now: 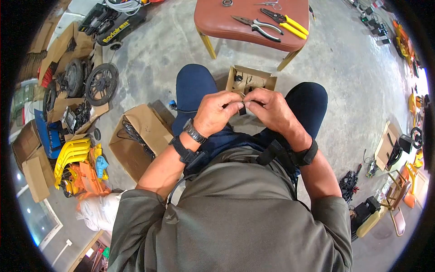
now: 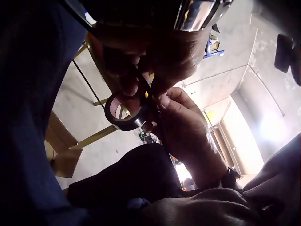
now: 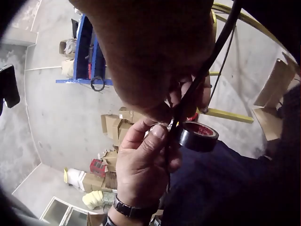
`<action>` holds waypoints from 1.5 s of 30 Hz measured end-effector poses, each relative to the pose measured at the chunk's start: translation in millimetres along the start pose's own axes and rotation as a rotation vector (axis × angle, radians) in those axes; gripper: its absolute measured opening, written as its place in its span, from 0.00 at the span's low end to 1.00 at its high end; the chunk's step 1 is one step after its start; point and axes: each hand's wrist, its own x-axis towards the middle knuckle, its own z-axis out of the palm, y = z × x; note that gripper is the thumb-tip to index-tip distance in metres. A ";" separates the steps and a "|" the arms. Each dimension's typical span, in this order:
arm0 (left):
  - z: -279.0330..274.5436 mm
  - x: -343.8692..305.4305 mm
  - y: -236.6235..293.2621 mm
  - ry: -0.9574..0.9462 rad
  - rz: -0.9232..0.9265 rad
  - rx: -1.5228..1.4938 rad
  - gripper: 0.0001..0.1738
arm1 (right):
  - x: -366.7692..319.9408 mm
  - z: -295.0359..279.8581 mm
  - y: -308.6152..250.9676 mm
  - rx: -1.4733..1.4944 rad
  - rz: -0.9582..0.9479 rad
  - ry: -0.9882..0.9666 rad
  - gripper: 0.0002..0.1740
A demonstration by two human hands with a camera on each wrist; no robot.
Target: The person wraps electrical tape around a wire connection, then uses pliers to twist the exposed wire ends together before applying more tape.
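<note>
Sitting with knees apart, a person (image 1: 231, 226) in a grey-green shirt bends over both hands. Ahead stands a red-brown padded stool (image 1: 210, 20) on yellow legs. To the left, an open carton (image 1: 156, 129) with dark cables inside; beyond it, near the upper left, a black tank (image 1: 120, 29) with yellow lettering that seems to read "Bayfair", the characters after it too small to make out. A spoked black wheel (image 1: 102, 85) leans by more cardboard. Between the knees, on the floor, a small open box (image 1: 270, 83) containing small dark parts. Left hand (image 1: 217, 111), a watch at its wrist, has thumb and fingers closed in a pinch on a thin black cable (image 3: 214, 59); right hand (image 1: 271, 109) pinches the same cable just beside it, fingertips almost meeting over the lap. On the stool, yellow-handled pliers (image 1: 295, 27) lie next to grey-and-black pliers (image 1: 258, 28), with small scissors (image 1: 274, 4) behind. A roll of black tape (image 3: 200, 136), its core reddish, hangs at the cable, right by the fingertips and below them in the head view; cannot tell which hand, if either, bears it.
</note>
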 end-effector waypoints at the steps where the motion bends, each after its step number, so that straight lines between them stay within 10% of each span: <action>1: -1.1 0.2 0.2 -0.008 0.013 0.018 0.09 | -1.0 -1.6 -1.8 0.008 0.006 0.005 0.06; 19: 4.3 4.7 4.0 0.093 0.196 0.159 0.08 | -4.5 -0.6 10.0 0.063 0.064 0.043 0.05; 45: 3.3 20.0 -1.9 0.048 -0.232 -0.031 0.06 | -9.9 7.9 2.3 -0.254 -0.249 0.184 0.05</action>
